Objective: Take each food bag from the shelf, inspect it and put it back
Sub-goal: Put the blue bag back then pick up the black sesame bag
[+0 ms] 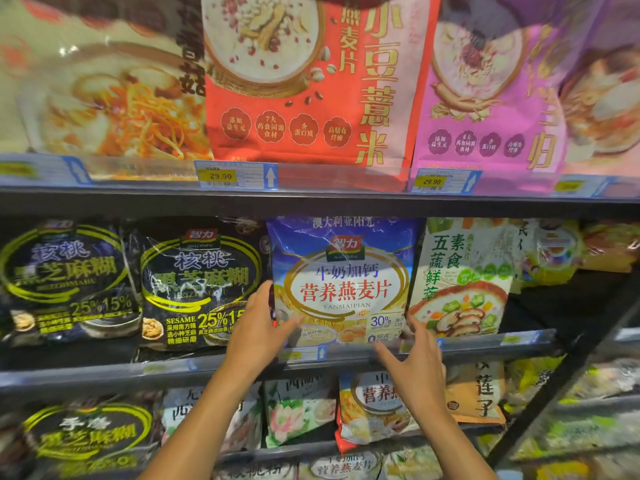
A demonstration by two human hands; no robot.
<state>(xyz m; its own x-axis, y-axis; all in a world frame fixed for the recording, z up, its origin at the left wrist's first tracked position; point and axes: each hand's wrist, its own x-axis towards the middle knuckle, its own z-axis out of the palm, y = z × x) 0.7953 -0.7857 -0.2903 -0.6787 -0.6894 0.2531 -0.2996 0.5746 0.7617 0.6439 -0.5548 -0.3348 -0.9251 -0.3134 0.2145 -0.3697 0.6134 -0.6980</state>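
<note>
A blue oatmeal bag [343, 271] with a white and gold oval label stands upright on the middle shelf [485, 344]. My left hand [258, 327] rests against the bag's lower left edge, thumb on the front and fingers spread. My right hand [414, 358] is at the bag's lower right corner with fingers apart, touching or nearly touching it. Neither hand is closed around the bag.
Two black sesame paste bags [201, 285] stand left of the blue bag and a vegetable oatmeal bag [460, 278] stands right. Above sit a red bag [311, 81] and a pink bag [485, 98]. More bags fill the lower shelf [374, 407]. A dark shelf post [568, 368] slants at right.
</note>
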